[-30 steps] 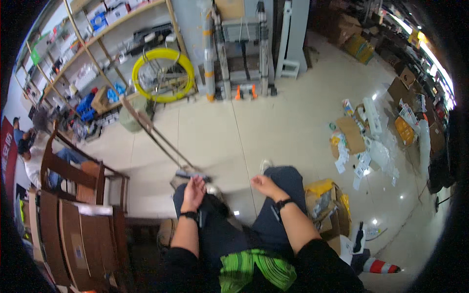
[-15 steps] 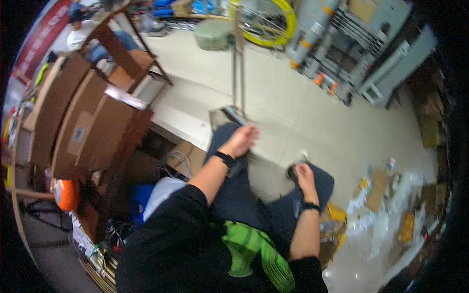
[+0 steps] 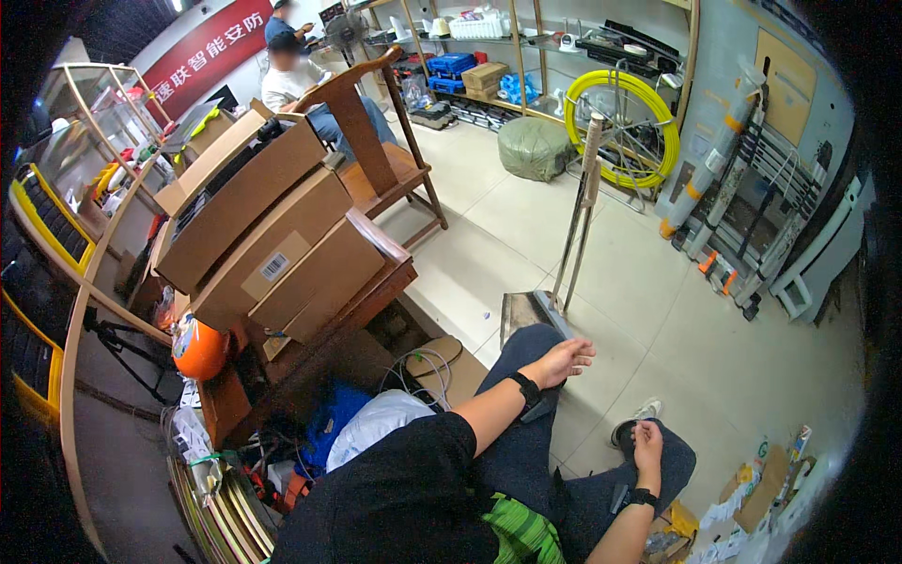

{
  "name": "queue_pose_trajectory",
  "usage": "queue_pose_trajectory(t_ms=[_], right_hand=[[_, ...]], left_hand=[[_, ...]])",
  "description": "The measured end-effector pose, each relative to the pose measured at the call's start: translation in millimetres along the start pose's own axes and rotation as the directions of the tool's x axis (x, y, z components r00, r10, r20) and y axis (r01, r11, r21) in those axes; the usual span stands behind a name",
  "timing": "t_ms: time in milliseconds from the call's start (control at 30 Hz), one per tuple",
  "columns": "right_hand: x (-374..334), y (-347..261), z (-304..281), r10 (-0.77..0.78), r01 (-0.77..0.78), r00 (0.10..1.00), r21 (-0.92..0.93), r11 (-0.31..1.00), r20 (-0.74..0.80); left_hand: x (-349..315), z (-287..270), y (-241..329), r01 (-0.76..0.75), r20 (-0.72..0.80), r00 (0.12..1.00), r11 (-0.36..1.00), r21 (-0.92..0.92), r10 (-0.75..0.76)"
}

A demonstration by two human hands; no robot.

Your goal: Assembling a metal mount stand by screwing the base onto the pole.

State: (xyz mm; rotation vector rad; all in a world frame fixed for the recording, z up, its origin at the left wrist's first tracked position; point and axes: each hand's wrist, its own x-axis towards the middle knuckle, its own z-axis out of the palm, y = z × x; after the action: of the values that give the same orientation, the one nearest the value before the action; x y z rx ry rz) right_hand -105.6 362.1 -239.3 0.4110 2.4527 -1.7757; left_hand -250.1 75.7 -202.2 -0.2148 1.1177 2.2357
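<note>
My left hand (image 3: 564, 361) hovers over my left knee, its fingers loosely bent and apart from the thumb, with nothing in it. Over the right thigh, close to the knee, my right hand (image 3: 647, 444) is curled closed, and no object shows in it. A black band (image 3: 527, 390) circles my left wrist, and another dark band (image 3: 642, 496) is on the right one. Just beyond the left knee stands a long-handled dustpan (image 3: 520, 313) with upright poles. Green striped cloth (image 3: 522, 532) lies at my waist.
Stacked cardboard boxes (image 3: 268, 254) rest on dark wooden furniture at left, beside a wooden chair (image 3: 399, 169). An orange helmet-like ball (image 3: 199, 350) sits below. Farther off are a yellow cable reel (image 3: 669, 120), a green bundle (image 3: 534, 148) and a seated person (image 3: 291, 85). Packaging litter (image 3: 752, 493) lies right.
The view has swung left and up, so the boxes, chair and dustpan appear farther right and lower. Both hands stay over my legs, and neither has picked anything up.
</note>
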Motion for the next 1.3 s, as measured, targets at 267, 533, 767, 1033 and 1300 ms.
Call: queue_pose_trajectory(t_ms=[267, 533, 767, 1033, 1300], right_hand=[[-2, -4, 3, 0.006, -0.007, 1.0, -0.044, 0.999, -0.02], [2, 10, 5, -0.014, 0.014, 0.999, 0.007, 1.0, -0.031], [-11, -23, 3, 0.003, -0.005, 0.998, -0.036, 0.999, -0.058], [-7, -12, 4, 0.006, -0.007, 0.999, -0.044, 0.999, -0.034], [-3, 0, 5, -0.025, 0.024, 0.999, -0.043, 0.999, -0.029]], left_hand=[[0, 2, 2, 0.032, -0.017, 0.999, 0.999, 0.043, -0.031], [3, -8, -1, 0.03, 0.012, 0.999, 0.999, 0.044, -0.031], [2, -2, 0, 0.032, 0.008, 0.999, 0.998, 0.052, -0.033], [-1, -2, -1, 0.026, -0.012, 1.0, 0.999, 0.04, -0.026], [-60, 37, 52, -0.32, 0.018, 0.947, 0.942, 0.098, 0.32]])
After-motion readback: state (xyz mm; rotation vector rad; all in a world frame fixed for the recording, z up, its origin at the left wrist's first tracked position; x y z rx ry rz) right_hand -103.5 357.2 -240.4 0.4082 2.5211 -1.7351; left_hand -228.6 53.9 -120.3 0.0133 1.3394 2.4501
